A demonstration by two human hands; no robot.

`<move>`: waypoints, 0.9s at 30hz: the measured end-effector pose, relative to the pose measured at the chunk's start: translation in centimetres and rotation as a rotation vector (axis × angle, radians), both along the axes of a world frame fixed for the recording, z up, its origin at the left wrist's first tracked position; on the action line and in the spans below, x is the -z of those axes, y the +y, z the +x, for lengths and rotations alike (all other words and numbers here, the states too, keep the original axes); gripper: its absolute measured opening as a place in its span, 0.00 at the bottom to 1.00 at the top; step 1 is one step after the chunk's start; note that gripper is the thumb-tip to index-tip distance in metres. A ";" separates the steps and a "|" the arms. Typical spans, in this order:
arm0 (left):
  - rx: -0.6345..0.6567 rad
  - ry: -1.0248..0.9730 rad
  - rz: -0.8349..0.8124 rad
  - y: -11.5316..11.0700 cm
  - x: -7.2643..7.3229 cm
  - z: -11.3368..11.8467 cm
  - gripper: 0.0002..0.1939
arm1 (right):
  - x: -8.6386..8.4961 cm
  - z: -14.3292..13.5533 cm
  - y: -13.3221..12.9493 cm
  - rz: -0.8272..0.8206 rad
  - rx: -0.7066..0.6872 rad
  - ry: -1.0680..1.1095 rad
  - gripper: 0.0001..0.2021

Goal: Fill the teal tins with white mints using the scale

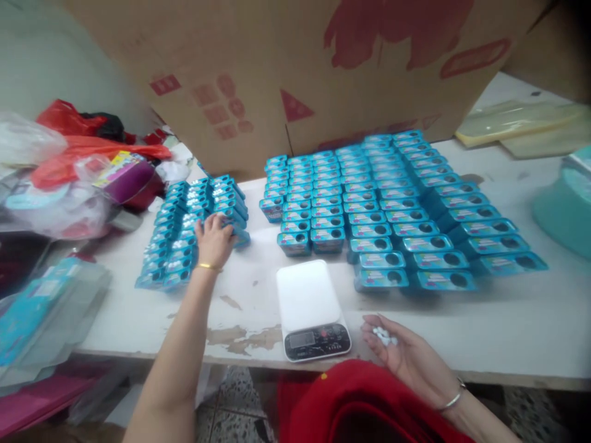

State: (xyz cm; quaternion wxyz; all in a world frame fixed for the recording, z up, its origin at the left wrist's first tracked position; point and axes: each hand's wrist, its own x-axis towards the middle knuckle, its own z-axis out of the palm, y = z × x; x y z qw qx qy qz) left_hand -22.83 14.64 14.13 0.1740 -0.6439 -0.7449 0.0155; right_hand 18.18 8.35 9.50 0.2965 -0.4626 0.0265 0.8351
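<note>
My left hand [215, 242] reaches over the smaller group of blue boxes [178, 246] at the left, its fingers curled down at a box; what they grip is hidden. White pieces lie on several of these boxes. Palm up near the table's front edge, my right hand [399, 351] cups a few small white pieces [384, 336]. Between the hands sits a white scale [308, 298] with a black panel and nothing on its plate. Behind it and to the right stand long rows of blue boxes [381, 245] with dark round spots on top.
A large cardboard box [258, 80] stands behind the rows. Red and white bags [64, 178] and stacked blue packaging [41, 301] lie at the left. A teal container [566, 203] is at the right edge, with yellowish plastic sheets [512, 123] behind it.
</note>
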 end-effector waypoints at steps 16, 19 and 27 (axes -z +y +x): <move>0.421 -0.108 -0.324 -6.0 -2.9 19.3 0.06 | -0.8 1.4 -2.0 0.084 -0.101 0.054 0.06; 0.447 -0.190 -0.266 -6.2 -3.8 18.8 0.07 | -0.8 1.6 -1.9 0.070 -0.093 0.047 0.07; 0.129 -0.592 0.290 -10.5 -6.6 12.9 0.07 | -0.4 1.7 -1.6 0.048 -0.100 0.041 0.06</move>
